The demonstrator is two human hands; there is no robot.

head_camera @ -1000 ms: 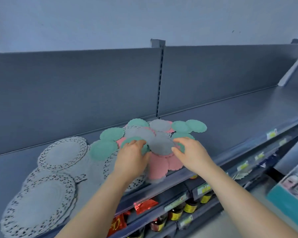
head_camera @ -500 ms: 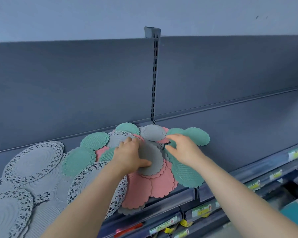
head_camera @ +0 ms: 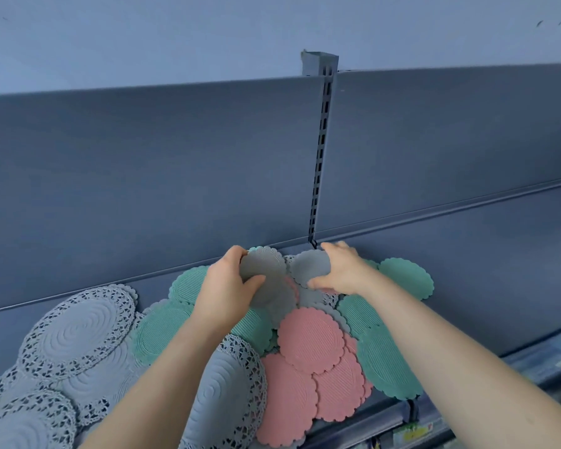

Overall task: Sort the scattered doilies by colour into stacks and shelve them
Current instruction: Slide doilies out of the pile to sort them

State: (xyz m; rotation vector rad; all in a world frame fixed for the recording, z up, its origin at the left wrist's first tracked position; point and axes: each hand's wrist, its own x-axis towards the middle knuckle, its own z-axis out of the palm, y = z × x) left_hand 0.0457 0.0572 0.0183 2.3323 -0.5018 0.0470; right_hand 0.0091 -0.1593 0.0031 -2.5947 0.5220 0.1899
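Observation:
Small round doilies lie scattered on a dark grey shelf (head_camera: pixel 467 254): pink ones (head_camera: pixel 310 341) in front, teal ones (head_camera: pixel 389 364) at the right and left, grey ones in the middle. My left hand (head_camera: pixel 227 286) grips a small stack of grey doilies (head_camera: pixel 264 267), lifted near the shelf's back. My right hand (head_camera: pixel 340 270) pinches another grey doily (head_camera: pixel 311 265) right beside it, thumb under its front edge. Several pieces under my hands are hidden.
Large white lace doilies (head_camera: pixel 78 325) overlap at the left of the shelf, one (head_camera: pixel 230 384) under my left forearm. A slotted upright (head_camera: pixel 319 157) runs up the back panel. Price labels (head_camera: pixel 415 432) line the shelf's front rail.
Both hands moved from the middle of the pile toward the shelf's back. The left hand carried its grey doilies along; the right hand took hold of a rear grey doily.

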